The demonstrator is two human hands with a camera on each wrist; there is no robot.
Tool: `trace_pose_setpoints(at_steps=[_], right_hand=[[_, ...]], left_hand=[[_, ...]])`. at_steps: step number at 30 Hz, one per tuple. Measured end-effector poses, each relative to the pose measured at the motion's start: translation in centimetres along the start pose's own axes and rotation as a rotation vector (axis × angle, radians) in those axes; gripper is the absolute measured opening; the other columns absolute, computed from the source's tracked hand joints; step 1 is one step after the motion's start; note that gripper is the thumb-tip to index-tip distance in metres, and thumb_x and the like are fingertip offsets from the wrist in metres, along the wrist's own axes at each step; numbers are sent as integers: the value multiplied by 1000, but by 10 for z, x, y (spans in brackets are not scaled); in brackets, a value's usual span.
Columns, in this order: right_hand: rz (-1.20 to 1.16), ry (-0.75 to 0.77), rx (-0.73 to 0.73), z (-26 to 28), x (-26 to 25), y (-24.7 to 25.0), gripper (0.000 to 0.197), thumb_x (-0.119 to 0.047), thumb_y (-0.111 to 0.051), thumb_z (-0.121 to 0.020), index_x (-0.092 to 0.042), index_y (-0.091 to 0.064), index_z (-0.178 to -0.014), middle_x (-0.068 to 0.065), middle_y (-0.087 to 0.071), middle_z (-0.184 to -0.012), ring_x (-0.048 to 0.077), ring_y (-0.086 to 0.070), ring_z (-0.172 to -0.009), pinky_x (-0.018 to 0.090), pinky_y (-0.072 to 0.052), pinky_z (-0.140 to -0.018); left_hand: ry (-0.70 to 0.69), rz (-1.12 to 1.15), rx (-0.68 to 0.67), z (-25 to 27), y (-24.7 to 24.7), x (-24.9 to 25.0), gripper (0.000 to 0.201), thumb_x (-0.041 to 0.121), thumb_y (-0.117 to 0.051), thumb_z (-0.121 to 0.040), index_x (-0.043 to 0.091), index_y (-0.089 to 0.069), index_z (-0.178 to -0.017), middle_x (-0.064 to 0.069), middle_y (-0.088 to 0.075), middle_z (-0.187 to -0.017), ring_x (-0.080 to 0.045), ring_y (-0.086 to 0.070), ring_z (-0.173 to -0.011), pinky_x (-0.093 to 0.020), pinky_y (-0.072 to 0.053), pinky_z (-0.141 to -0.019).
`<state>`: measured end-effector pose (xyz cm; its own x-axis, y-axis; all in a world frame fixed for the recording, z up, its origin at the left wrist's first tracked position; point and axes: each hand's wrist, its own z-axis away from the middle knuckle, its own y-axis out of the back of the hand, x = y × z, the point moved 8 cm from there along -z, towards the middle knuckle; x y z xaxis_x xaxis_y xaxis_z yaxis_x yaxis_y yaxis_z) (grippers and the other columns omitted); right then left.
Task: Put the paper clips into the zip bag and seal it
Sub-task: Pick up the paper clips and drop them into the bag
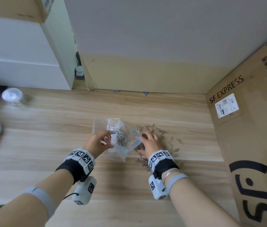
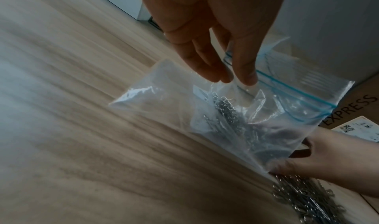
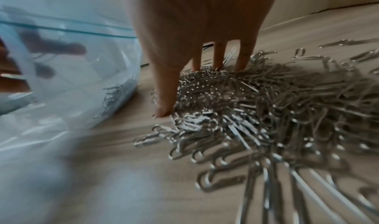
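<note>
**Hands working at a heap of clips on a pale wooden table**

Nearest, the two forearms are reaching in over the pale, grained wooden tabletop (image 1: pixel 47 122), each wearing a dark wrist strap with white marker blocks. The left hand (image 1: pixel 98 143) is pinching the mouth edge of the clear plastic zip bag with a blue seal strip (image 1: pixel 126 138), thumb and fingertips closed on the film, holding the opening up; a clump of silver clips is lying inside the bag. Just to the right, the right hand (image 1: pixel 150 141) is pressing down into the loose heap of silver wire paper clips (image 3: pixel 256 107), fingers spread and tips buried among them, thumb at the heap's left edge. The heap is sitting on the table touching the bag's right side, with stray clips scattered farther right. A second flat clear bag is lying just beyond. Far left, a clear lidded jar (image 1: pixel 14 97) is standing before a white cabinet (image 1: pixel 23 54). A brown cardboard box printed SF EXPRESS (image 1: pixel 250 128) is filling the right side, and a grey wall panel (image 1: pixel 162 27) is rising at the back.
</note>
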<state>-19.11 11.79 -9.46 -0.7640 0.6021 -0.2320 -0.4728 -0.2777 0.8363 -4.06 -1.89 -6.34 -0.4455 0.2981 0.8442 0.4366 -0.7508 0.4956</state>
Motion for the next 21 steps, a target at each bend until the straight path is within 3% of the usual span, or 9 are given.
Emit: trace_pose_setpoints(at_steps=[2,3,7,10,12,14,17,19,21], right_hand=[[-30,24,67,0,0,7,45,-21,-63,-82,-26,-48,-125,0,-35,-141,28,-31,-127,41,-35,-105],[-45,32,83,0,0,9,40,-15,-62,-83,-23,-51,-121,2,-40,-135,28,-37,-122,38,-39,-101],[-100,40,77,0,-2,16,29,-2,-54,-84,-16,-58,-109,6,-51,-112,23,-54,-96,27,-43,-78],[-105,33,94,1,-2,22,21,-2,-54,-82,-13,-62,-98,9,-56,-105,23,-55,-82,25,-41,-69],[-134,14,113,2,0,24,18,-1,-54,-81,-11,-64,-92,10,-60,-103,20,-52,-75,26,-44,-69],[-175,-12,130,3,3,27,17,-1,-55,-80,-11,-65,-89,9,-63,-102,14,-48,-68,23,-44,-64],[-200,-39,147,6,9,34,12,-7,-59,-81,-15,-66,-87,5,-67,-93,4,-41,-50,14,-32,-47],[-240,-63,188,10,14,44,12,-10,-61,-80,-20,-66,-84,3,-70,-86,6,-44,-46,19,-40,-43],[-281,-71,256,16,15,61,12,-11,-62,-78,-22,-65,-81,3,-71,-81,12,-47,-47,26,-47,-48]], left_hand=[[-9,9,-15,0,-2,1,35,-6,-74,-65,23,-55,-69,15,-59,-85,2,-58,-66,-6,-46,-59],[-14,11,-19,0,-2,2,41,-6,-75,-65,30,-56,-66,16,-58,-83,-1,-58,-66,-7,-46,-59],[-57,9,-22,1,-4,4,49,-4,-76,-64,39,-53,-58,2,-62,-97,5,-58,-73,-7,-46,-57],[-56,14,-18,1,-5,6,51,-4,-76,-64,38,-49,-55,15,-60,-97,7,-57,-71,-8,-46,-57],[-58,10,-23,0,-7,7,54,-3,-76,-64,44,-50,-60,22,-57,-94,7,-58,-71,-7,-46,-58],[-50,3,-35,-2,-9,6,49,-1,-77,-65,41,-53,-68,29,-58,-85,7,-59,-70,-7,-45,-58],[-39,12,-43,-4,-13,4,46,0,-76,-65,36,-48,-72,35,-58,-87,5,-60,-70,-14,-50,-59],[-35,-5,-42,-4,-14,7,49,3,-76,-66,41,-45,-68,32,-58,-95,6,-60,-70,-21,-52,-63],[-30,-17,-39,-5,-14,11,54,4,-75,-68,47,-42,-67,19,-59,-105,7,-60,-71,-26,-53,-67]])
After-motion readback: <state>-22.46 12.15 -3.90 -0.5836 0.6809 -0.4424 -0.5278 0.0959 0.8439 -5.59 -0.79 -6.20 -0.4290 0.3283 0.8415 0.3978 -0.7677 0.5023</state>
